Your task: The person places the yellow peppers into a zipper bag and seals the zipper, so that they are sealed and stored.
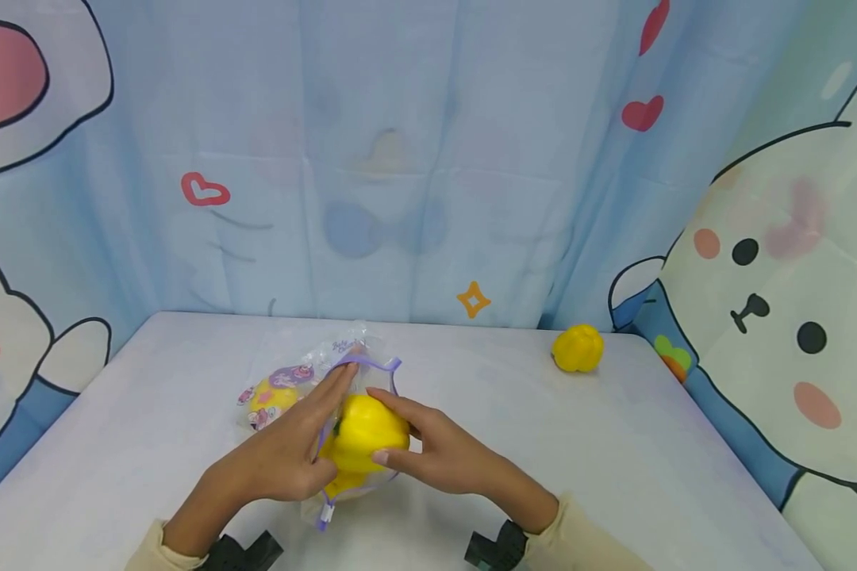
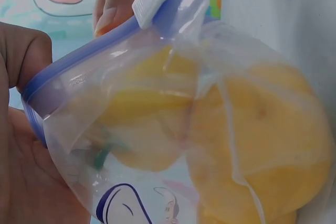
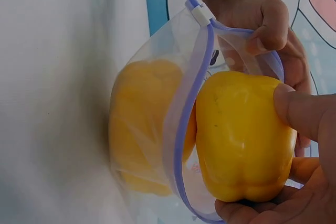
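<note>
at the far left, a pale cartoon figure [image 1: 14, 87] is printed on the blue curtain [image 1: 400, 246] behind the white surface [image 1: 528, 428]. next on the surface comes something yellow [image 1: 274, 400] under clear plastic with pink and purple prints; whether this is part of the same bag, i cannot tell. the left hand [image 1: 286, 452] reaches across just beside it, pinching the purple rim of the clear bag [image 3: 184, 124] between thumb and fingers. the bag gapes towards the right, with a white slider [image 3: 202, 15] at one end of its rim, and at least one pepper [image 3: 147, 103] shows through its wall, low down near the surface. in the bag's mouth sits the yellow pepper [image 1: 367, 436], its green stem end turned inward. the right hand [image 1: 443, 452] holds this one from the outer side, thumb on one face, fingers round the other. well apart to the right, a loose pepper [image 1: 578, 348] rests near the back edge, just beside a printed bear [image 1: 771, 317].
</note>
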Demonstrator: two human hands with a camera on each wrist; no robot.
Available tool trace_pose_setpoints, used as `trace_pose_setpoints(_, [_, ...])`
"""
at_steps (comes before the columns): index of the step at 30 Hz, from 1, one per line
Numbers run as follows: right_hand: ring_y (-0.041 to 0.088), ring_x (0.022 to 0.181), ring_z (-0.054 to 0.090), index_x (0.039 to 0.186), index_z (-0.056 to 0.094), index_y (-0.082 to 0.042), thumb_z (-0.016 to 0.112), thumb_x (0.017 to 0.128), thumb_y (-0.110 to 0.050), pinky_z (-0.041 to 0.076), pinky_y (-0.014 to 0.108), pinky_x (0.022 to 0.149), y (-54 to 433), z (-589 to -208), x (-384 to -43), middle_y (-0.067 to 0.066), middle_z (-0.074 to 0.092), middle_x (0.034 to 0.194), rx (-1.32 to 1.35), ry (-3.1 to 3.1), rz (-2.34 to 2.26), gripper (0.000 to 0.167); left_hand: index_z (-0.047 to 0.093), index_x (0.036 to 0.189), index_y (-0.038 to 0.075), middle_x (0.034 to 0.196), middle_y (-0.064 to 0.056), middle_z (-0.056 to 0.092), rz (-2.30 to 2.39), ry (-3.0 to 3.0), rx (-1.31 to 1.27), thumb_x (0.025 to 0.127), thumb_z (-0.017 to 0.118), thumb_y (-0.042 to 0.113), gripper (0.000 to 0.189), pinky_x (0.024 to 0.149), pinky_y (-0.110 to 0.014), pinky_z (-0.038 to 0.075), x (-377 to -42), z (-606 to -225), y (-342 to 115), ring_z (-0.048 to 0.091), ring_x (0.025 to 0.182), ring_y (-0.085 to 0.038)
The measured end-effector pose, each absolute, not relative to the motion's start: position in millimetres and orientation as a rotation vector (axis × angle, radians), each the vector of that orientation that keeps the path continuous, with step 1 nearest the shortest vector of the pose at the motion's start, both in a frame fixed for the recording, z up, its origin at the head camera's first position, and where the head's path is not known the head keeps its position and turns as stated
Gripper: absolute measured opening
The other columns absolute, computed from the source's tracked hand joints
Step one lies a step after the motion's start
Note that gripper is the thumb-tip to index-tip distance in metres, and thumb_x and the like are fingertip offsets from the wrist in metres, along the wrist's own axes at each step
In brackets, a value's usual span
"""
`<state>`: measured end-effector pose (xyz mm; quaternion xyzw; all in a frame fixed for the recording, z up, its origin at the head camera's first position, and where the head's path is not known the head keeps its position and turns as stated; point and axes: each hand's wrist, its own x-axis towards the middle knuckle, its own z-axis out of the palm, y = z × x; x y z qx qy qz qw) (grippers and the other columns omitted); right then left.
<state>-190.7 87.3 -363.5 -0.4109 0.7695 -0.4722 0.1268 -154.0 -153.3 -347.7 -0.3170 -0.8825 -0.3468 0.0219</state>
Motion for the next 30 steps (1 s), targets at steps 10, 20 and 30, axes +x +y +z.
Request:
trace_pose_setpoints(10, [0.012, 0.107, 0.053, 0.153, 0.031, -0.01, 0.065, 0.093, -0.022, 0.043, 0.027, 0.1, 74, -360, -191, -0.005, 0.049, 0.139, -1.213, 2.386, -1.318, 0.07, 0.006, 0.157, 0.013, 0.162, 0.0, 0.002, -1.078, -2.715, -0.944, 0.07, 0.059, 0.006, 0.102, 0.112, -0.044, 0.021, -152, -344, -154, 0.012, 0.146, -0.02])
trace_pose_setpoints(20, [0.01, 0.113, 0.053, 0.153, 0.029, -0.01, 0.065, 0.094, -0.025, 0.04, 0.026, 0.103, 63, -359, -192, -0.001, 0.047, 0.143, -1.259, 2.483, -1.25, 0.071, 0.003, 0.157, 0.012, 0.162, -0.001, 0.002, -1.074, -2.687, -1.016, 0.069, 0.058, 0.001, 0.104, 0.11, -0.041, 0.028, -149, -342, -154, 0.011, 0.147, -0.02])
trace_pose_setpoints(30, [0.01, 0.11, 0.055, 0.152, 0.03, -0.007, 0.064, 0.093, -0.032, 0.042, 0.025, 0.1, 55, -360, -191, 0.002, 0.05, 0.141, -1.206, 2.586, -1.268, 0.073, 0.005, 0.157, 0.008, 0.162, -0.004, 0.002, -1.067, -2.69, -1.007, 0.07, 0.06, 0.001, 0.103, 0.11, -0.043, 0.027, -148, -340, -155, 0.01, 0.147, -0.023])
